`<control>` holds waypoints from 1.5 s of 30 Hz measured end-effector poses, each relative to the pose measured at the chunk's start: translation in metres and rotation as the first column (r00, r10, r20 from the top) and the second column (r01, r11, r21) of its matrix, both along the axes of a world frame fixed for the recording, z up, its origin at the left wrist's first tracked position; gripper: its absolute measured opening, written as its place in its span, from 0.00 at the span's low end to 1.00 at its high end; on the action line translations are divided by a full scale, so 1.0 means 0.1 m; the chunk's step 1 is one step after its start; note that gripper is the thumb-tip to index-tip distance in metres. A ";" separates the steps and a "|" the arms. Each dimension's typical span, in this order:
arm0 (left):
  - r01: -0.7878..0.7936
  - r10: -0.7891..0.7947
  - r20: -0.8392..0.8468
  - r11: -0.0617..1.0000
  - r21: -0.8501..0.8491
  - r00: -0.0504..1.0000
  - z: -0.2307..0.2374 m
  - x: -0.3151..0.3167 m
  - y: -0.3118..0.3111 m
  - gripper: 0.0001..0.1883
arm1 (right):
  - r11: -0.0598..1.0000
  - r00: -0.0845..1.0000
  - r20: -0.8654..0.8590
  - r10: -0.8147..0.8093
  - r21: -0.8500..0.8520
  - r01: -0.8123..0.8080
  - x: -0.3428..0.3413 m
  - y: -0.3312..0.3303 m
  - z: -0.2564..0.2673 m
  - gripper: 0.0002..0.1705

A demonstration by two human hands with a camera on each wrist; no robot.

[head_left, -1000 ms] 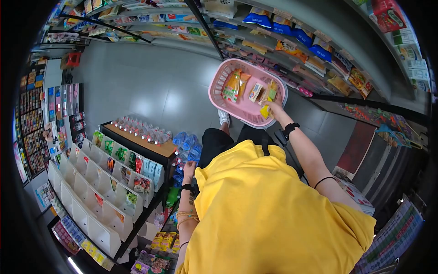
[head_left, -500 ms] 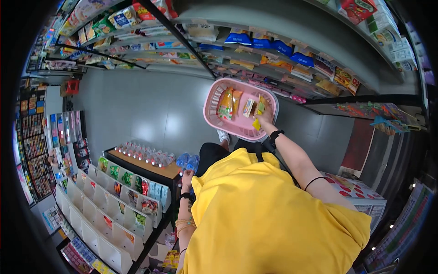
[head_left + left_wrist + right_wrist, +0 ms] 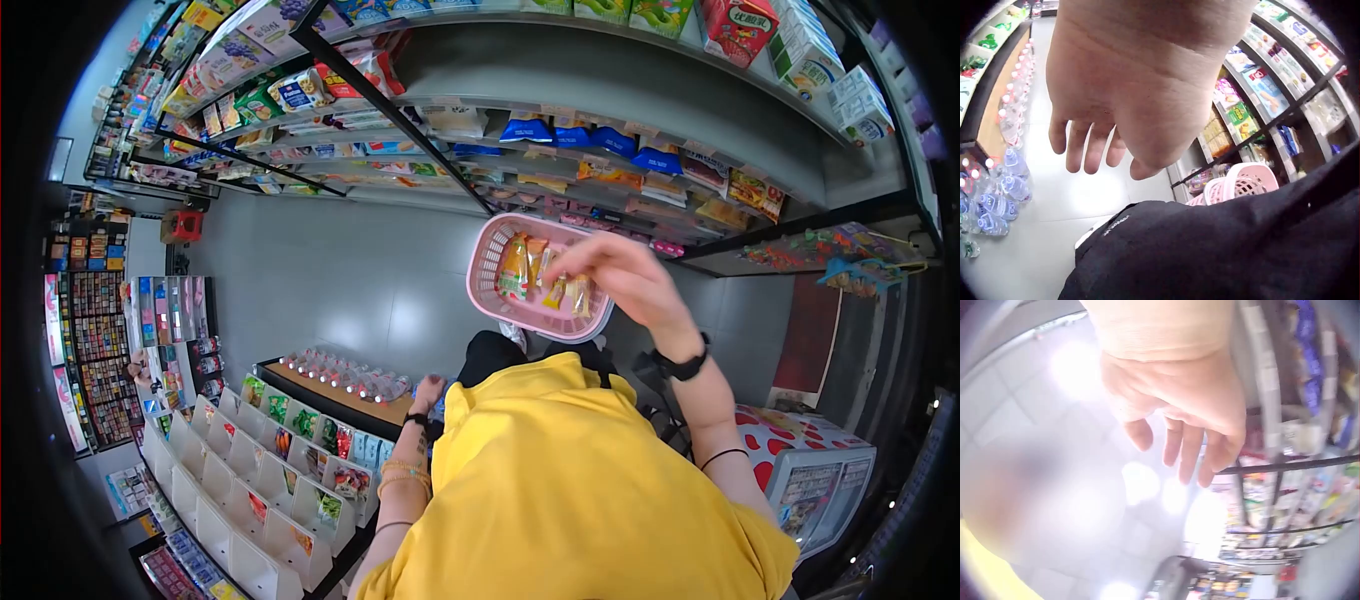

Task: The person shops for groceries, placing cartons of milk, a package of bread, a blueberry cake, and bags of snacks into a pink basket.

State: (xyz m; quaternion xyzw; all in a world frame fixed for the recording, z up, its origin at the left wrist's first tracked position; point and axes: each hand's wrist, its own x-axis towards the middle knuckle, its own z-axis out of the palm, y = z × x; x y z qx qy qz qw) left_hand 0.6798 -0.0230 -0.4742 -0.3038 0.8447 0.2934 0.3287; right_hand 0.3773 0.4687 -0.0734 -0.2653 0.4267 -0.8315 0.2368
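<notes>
My right hand is raised over the right part of a pink basket, its fingers loosely bent with nothing in them. The right wrist view shows its palm and fingers bare. Inside the basket lie a tall yellow-orange snack packet on the left and smaller yellow packets to its right. Part of the basket is hidden behind the hand. My left hand hangs by my side with relaxed fingers, holding nothing. In the head view it overlaps the end of a low stand near the water bottles.
Shelves of packaged snacks run along the far side, close behind the basket. At left stand a wooden-topped ledge with bottles, a white compartment rack, and blue-tinted bottles on the floor. A glass-fronted chest stands at right.
My right hand has let go of the yellow packet and risen out of the basket. The head view has tilted up, showing more shelf. My left hand stays low at my side.
</notes>
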 end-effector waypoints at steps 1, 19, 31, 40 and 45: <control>0.057 -0.057 -0.023 0.998 -0.005 0.998 -0.01 -0.18 0.01 0.28 | 0.972 0.997 0.020 0.080 -0.223 -0.074 0.14 0.01 0.45 0.13; 0.386 -0.267 -0.899 0.914 -0.122 0.347 2.30 -3.92 0.98 0.27 | 0.837 0.944 -0.329 -0.026 -0.523 -0.160 1.06 -0.61 1.79 0.15; 0.282 -0.200 -0.928 0.953 -0.110 0.315 2.41 -5.26 1.16 0.40 | 0.918 0.910 0.156 -0.384 -0.038 0.394 0.89 -0.70 0.14 0.34; 0.043 0.080 -0.982 0.995 0.088 0.173 2.25 -5.50 1.50 0.46 | 0.652 0.315 0.745 -0.589 0.207 0.729 2.35 -0.02 -2.00 0.25; -0.025 0.254 -0.955 0.967 0.253 0.156 2.15 -5.66 1.57 0.44 | 0.504 -0.050 0.775 -0.630 0.457 0.733 3.36 0.05 -2.75 0.23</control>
